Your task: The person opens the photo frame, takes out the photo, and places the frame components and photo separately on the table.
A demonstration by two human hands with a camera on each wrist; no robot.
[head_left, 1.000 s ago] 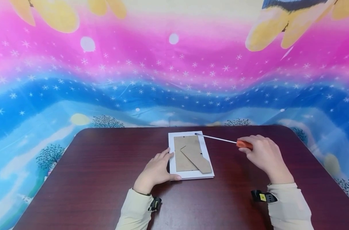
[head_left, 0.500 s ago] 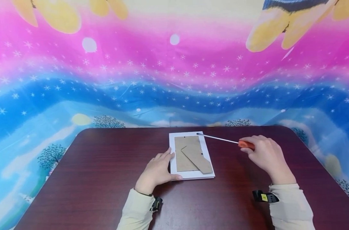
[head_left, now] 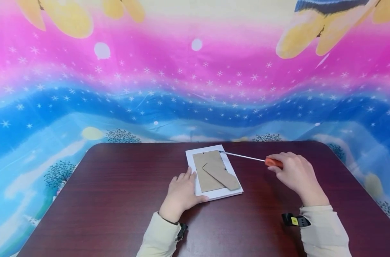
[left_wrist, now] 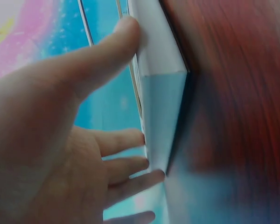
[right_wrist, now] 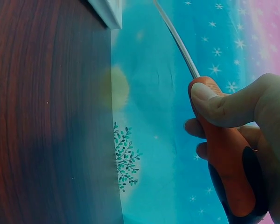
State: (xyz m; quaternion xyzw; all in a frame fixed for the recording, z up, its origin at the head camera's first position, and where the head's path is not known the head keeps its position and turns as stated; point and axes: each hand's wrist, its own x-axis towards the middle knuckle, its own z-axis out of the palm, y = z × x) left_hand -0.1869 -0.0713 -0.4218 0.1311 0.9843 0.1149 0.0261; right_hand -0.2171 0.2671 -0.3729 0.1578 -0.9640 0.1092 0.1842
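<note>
A white picture frame (head_left: 190, 157) lies face down on the table, its brown backing board (head_left: 199, 180) up and its stand (head_left: 230, 182) lying aslant across it. My left hand (head_left: 180, 192) touches the frame's left side with straight, spread fingers, while the thumb rests at the near edge; the left wrist view shows these fingers (left_wrist: 126, 140) against the frame's side. In my right hand (head_left: 294, 171) I grip a screwdriver (right_wrist: 228, 168) by its orange and black handle, thumb along it. Its tip meets the frame near the backing board's far right corner; whether it touches a tab is too small to tell.
The dark reddish-brown table (head_left: 124, 185) has rounded far corners. Behind it hangs a patterned cloth (head_left: 195, 89) in pink and blue. Each wrist wears a black strap, the right one (head_left: 294, 219) with a yellow label.
My left hand has moved slightly right, turning the frame a little counterclockwise. The screwdriver's tip now sits closer to the backing board's corner; the right hand has barely shifted.
</note>
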